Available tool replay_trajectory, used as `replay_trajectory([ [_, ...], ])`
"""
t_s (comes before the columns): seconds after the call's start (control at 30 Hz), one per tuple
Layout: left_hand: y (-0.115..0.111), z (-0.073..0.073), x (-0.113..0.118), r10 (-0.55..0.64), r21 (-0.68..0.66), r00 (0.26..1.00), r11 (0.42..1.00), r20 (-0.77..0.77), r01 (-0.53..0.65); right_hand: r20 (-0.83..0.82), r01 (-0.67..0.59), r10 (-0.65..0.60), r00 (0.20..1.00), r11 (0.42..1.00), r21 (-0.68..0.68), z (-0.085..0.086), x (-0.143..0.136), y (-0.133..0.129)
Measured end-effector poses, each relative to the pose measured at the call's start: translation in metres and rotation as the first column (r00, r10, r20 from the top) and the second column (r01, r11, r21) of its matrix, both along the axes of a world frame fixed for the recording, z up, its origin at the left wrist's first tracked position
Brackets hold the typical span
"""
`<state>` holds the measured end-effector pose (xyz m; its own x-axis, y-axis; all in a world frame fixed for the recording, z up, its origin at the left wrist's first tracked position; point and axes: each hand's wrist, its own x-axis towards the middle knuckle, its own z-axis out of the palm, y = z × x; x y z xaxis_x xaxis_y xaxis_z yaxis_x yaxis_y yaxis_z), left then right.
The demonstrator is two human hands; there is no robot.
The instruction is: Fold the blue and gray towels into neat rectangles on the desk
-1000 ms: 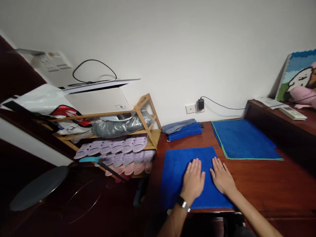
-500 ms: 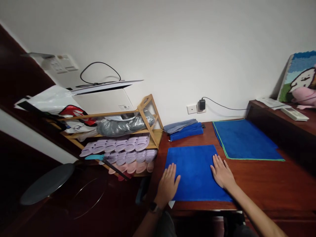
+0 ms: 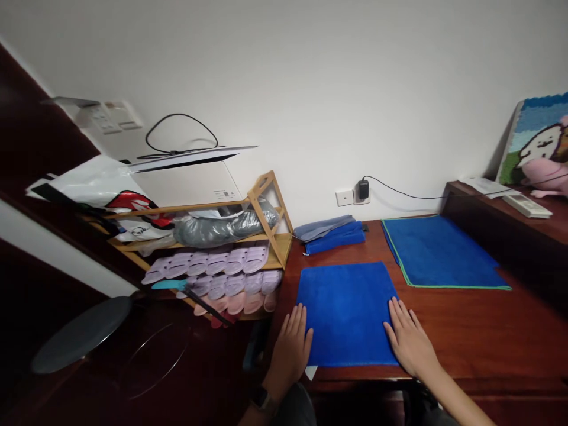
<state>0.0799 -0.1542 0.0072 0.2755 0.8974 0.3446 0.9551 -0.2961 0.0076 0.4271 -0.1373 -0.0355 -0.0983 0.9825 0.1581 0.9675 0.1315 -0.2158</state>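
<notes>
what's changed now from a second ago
The left hand moved left, from over the near cloth to its left edge; the right hand shifted slightly toward the person. Nothing was gripped. The green-edged cloth and folded cloths stayed put.

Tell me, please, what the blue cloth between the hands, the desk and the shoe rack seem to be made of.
Blue cloth: probably microfibre; matte and softly napped, with smudgy shading.
Desk: likely wood or veneer; reddish-brown, with a slight sheen and faint grain-like streaks.
Shoe rack: perhaps bamboo or pale wood; smooth, yellowish-tan bars.
</notes>
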Motion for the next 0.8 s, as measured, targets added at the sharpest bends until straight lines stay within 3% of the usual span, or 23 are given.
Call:
replay_trajectory([
  [0.07,0.002,0.012,0.038,-0.057,-0.02,0.998,0.998,0.032,0.058,0.009,0.003,-0.003,1.0,1.0,-0.008,0.0,0.0,0.0],
  [0.17,0.005,0.027,0.119,-0.204,-0.084,0.971,0.973,0.126,0.216,0.012,-0.005,0.005,1.0,1.0,-0.01,0.0,0.002,0.003],
  [0.23,0.009,0.029,0.166,-0.257,-0.125,0.949,0.951,0.184,0.282,0.014,-0.022,0.022,1.0,1.0,-0.013,-0.001,0.004,0.004],
  [0.3,0.013,0.024,0.188,-0.246,-0.165,0.947,0.945,0.205,0.281,0.022,-0.036,0.037,0.999,0.999,-0.021,-0.001,0.006,0.003],
  [0.33,0.015,0.02,0.187,-0.228,-0.179,0.953,0.948,0.199,0.264,0.025,-0.038,0.039,0.999,0.999,-0.024,0.0,0.006,0.003],
  [0.4,0.018,0.01,0.161,-0.177,-0.179,0.97,0.962,0.167,0.206,0.025,-0.031,0.031,0.999,0.999,-0.024,0.001,0.006,0.003],
  [0.57,0.014,-0.007,0.036,0.033,-0.079,0.997,0.996,0.076,-0.027,0.033,-0.018,0.019,0.999,1.0,-0.024,0.004,0.006,0.0],
  [0.63,0.009,-0.01,0.003,0.044,-0.05,0.997,0.998,0.055,-0.041,0.053,-0.021,0.023,0.998,0.999,-0.037,0.004,0.006,-0.001],
  [0.7,0.004,-0.012,-0.009,0.042,-0.025,0.998,0.999,0.05,-0.041,0.077,-0.021,0.025,0.997,0.998,-0.058,0.006,0.008,0.003],
  [0.8,0.001,-0.015,-0.004,0.058,0.006,0.996,0.998,0.064,-0.058,0.093,-0.007,0.015,0.996,0.997,-0.081,0.017,0.008,0.023],
])
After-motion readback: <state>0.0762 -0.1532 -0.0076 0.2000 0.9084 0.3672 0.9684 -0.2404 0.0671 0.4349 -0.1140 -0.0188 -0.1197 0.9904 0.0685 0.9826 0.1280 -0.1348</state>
